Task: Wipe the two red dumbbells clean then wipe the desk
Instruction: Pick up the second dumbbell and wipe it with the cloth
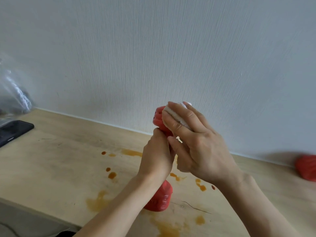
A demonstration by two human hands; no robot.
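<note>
White textured wall [171, 57] fills the top half. Wooden desk [51, 168] spans the lower half, with orange-brown stains [131, 152] splashed from centre down to 6 o'clock.

Right hand [195, 142], just right of centre, presses a folded white cloth [176, 117] against the upper head of a red dumbbell [161, 197]; fingers spread over the cloth, thumb under, so it's grasping the cloth.

Left hand [157, 156], at centre, is clenched round the dumbbell's handle. Dumbbell stands tilted, top head leaning to 12 o'clock, bottom head down at 6 o'clock; whether it touches the desk is unclear.

Second red dumbbell [306, 167] lies on the desk at 3 o'clock, blurred, cut by the frame edge.

Clear plastic bag [13, 89] at 9 o'clock. Black phone [13, 130] flat on the desk just below it.
</note>
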